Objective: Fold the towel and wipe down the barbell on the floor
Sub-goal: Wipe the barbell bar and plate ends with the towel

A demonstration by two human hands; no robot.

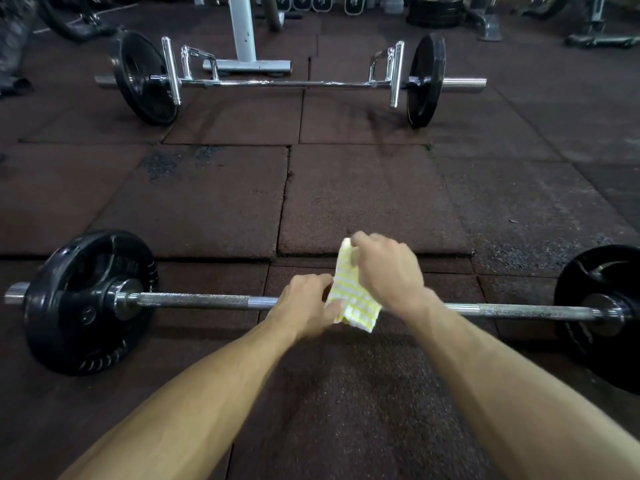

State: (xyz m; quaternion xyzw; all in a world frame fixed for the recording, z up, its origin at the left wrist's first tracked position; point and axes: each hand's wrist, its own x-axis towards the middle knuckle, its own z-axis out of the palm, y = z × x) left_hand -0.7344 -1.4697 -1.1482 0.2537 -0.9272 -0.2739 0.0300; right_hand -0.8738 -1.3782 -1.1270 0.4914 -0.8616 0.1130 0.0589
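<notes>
A chrome barbell (194,300) lies across the rubber floor in front of me, with a black plate (86,303) at its left end and another black plate (602,317) at its right end. Above the middle of the bar I hold a small yellow-and-white checked towel (353,299), folded into a narrow strip. My left hand (304,306) pinches its lower left edge. My right hand (388,268) grips its upper end from the right. The towel and my hands hide the middle of the bar.
A second bar with chrome handles (277,83) and two black plates lies farther away on the floor. Behind it stands a white machine post (242,32). More gym gear lines the back wall. The dark rubber floor tiles (363,199) lie between the two bars.
</notes>
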